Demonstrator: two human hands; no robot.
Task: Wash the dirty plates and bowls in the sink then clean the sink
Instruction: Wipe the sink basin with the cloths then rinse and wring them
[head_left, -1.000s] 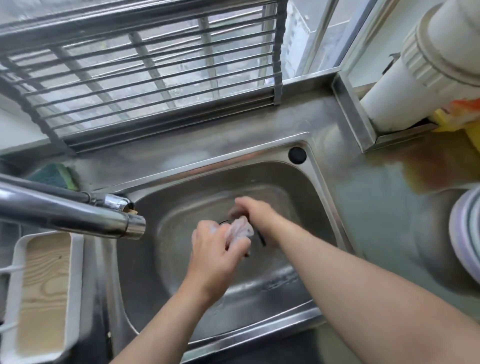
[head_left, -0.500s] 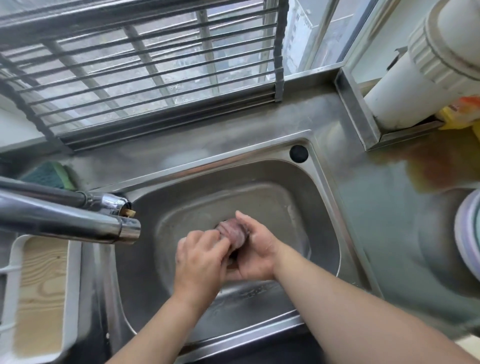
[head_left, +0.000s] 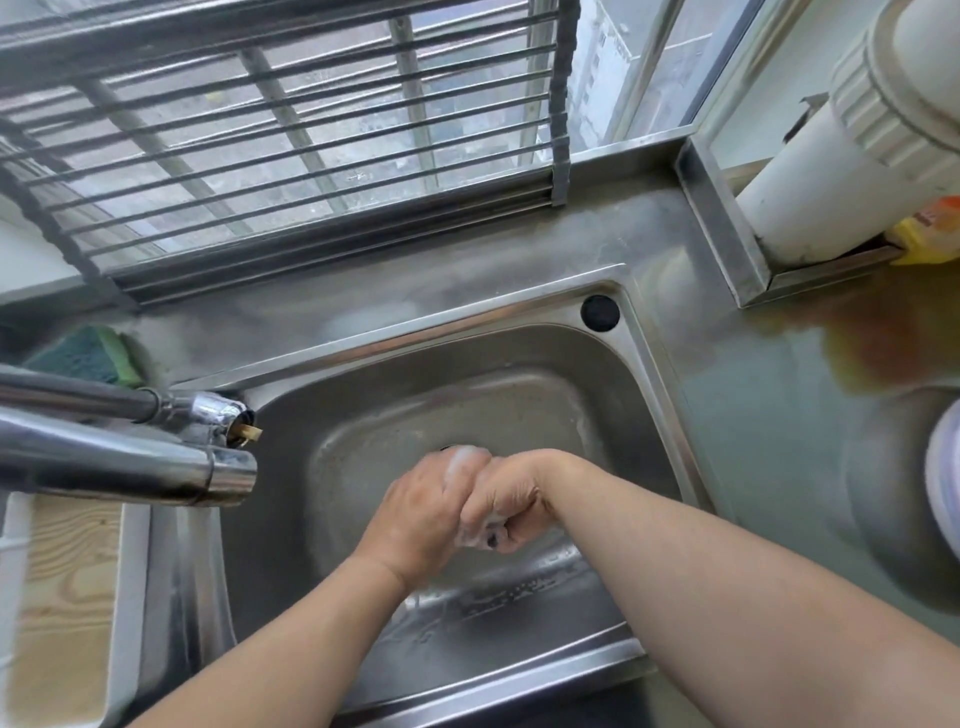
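Tray: far left of the left hand, white rim with a wood-grain floor; its left and lower parts are cut off by the frame edge.
Sponge: green and dark, up and left of both hands on the steel ledge, partly hidden behind the faucet pipe.
Faucet: chrome spout reaching in from the left, its mouth level with the hands and well to their left; its base lies out of frame.
Rack: barred metal rack above the hands, against the window; its top and left are cut off.
Sink: steel basin directly under both hands; the drain is hidden beneath them, and wet streaks show on the near wall below the wrists.
Left hand: back of the hand faces up, fingers curled over toward the right hand and pressed against it; the fingertips are hidden.
Cloth: small pale sudsy wad squeezed between the two hands, only slivers showing at the top and bottom of the clasp; hard to say what it is.
Right hand: fisted, knuckles against the left hand, fingers curled round the wad.
Pipe: thick white pipe up and far right of the hands, its top cut off.
Plates: pale rims at the right edge, mostly out of frame and blurred.
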